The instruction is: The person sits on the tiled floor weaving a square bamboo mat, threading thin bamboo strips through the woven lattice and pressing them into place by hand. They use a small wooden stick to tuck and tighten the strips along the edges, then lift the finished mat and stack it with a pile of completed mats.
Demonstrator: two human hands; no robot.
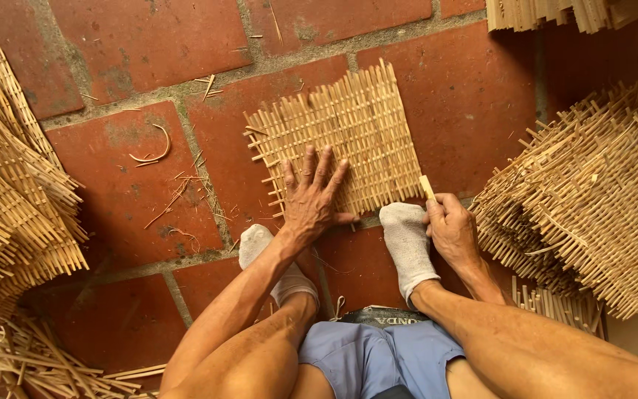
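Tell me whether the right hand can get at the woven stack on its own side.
Probably yes: the right hand, shut on a short stick, sits just beside the woven stack, with only bare tile between.

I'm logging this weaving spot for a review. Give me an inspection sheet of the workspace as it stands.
Surface: red brick floor with grey mortar joints.
Job's things: woven bamboo mat lying flat; short bamboo stick.
Clutter: loose slivers on the bricks; loose bamboo sticks at lower left.
Grippers: left hand pressed flat on the mat, fingers spread; right hand closed on the stick at the mat's edge.
Cables: nothing seen.
Surroundings: stacks of woven mats on the left and right; two white-socked feet beside the mat.
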